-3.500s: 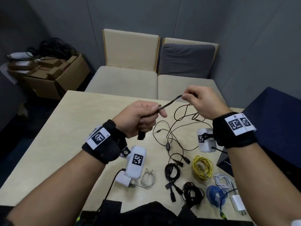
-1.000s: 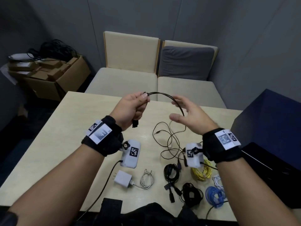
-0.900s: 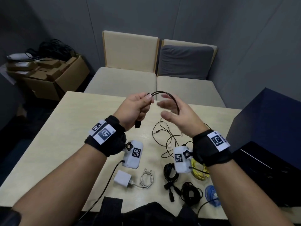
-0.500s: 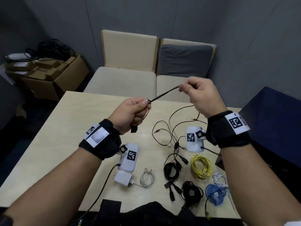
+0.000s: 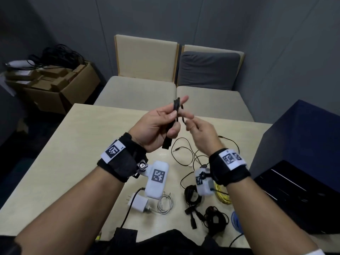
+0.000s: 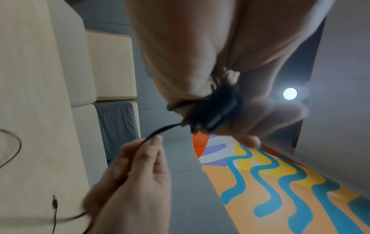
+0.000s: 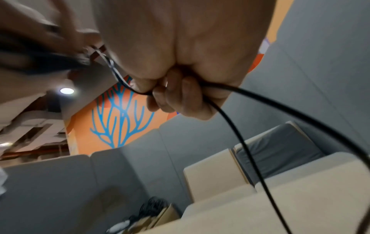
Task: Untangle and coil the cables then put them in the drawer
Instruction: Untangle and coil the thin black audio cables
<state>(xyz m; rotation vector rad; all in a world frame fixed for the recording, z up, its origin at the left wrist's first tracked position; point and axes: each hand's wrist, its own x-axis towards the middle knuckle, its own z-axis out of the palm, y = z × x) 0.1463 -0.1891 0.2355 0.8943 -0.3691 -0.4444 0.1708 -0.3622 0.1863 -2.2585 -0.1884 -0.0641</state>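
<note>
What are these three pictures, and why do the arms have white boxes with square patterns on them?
The white boxes are small cameras strapped to a person's wrists. The big picture comes from a camera on the person's head, looking down at a table. The other two pictures come from the wrist cameras, so they look up past the fingers.

The left hand has a black cable wound around its fingers. The right hand pinches the loose part of the same cable to feed it on.

On the table lie more cables: a white cable with a charger, a yellow cable, a blue cable and some black bundles. A thin loose wire is spread out under the hands.
</note>
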